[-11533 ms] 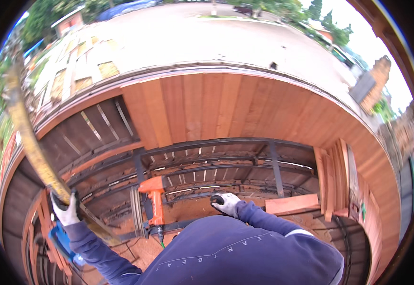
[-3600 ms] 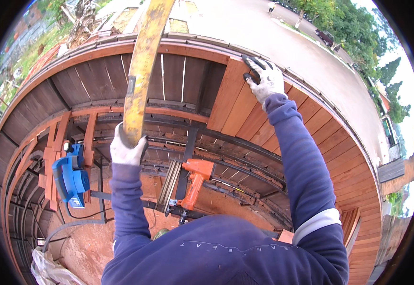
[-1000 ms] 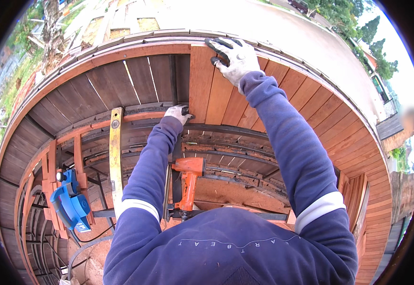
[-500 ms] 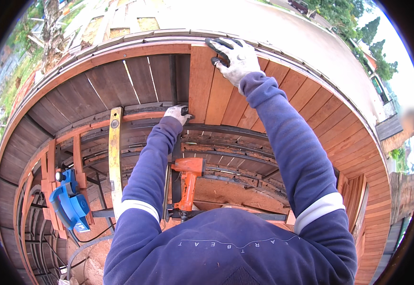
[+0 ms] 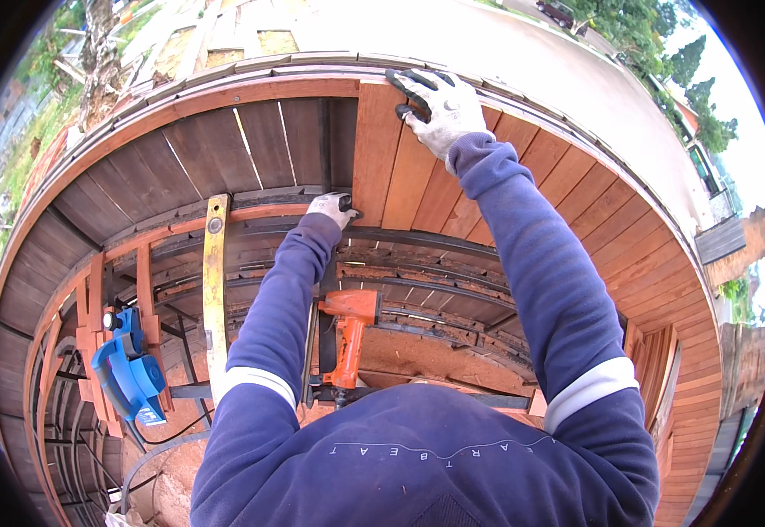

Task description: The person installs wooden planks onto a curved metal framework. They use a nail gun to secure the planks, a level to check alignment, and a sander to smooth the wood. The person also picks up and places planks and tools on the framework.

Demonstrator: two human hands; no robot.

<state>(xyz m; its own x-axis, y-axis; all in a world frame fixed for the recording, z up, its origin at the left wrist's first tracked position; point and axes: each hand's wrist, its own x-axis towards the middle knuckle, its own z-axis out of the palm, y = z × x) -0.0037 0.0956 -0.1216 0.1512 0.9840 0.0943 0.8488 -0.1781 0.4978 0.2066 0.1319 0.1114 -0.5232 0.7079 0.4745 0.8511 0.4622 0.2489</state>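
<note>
My gloved right hand (image 5: pixel 439 110) grips the upper end of a reddish board (image 5: pixel 373 158) at the edge of the fitted planks (image 5: pixel 558 202), fingers curled over the top. My gloved left hand (image 5: pixel 334 211) holds that board's lower end, its fingers bent at the edge. A worn yellow level (image 5: pixel 215 281) rests upright on the frame left of my left arm. Below my hands an orange nail gun (image 5: pixel 347 347) hangs on the dark metal frame (image 5: pixel 426 237).
A blue power planer (image 5: pixel 132 373) with a cord sits on short timber pieces at left. Dark slatted panels (image 5: pixel 180 158) curve round the left. A stack of loose boards (image 5: pixel 654 369) stands at right. Pavement (image 5: pixel 523 44), a tree trunk, greenery and a parked car lie beyond the rim.
My left hand has let go of the yellow level, now resting on the frame, and moved to the board's lower end. In the last half second the view and hands shifted very slightly.
</note>
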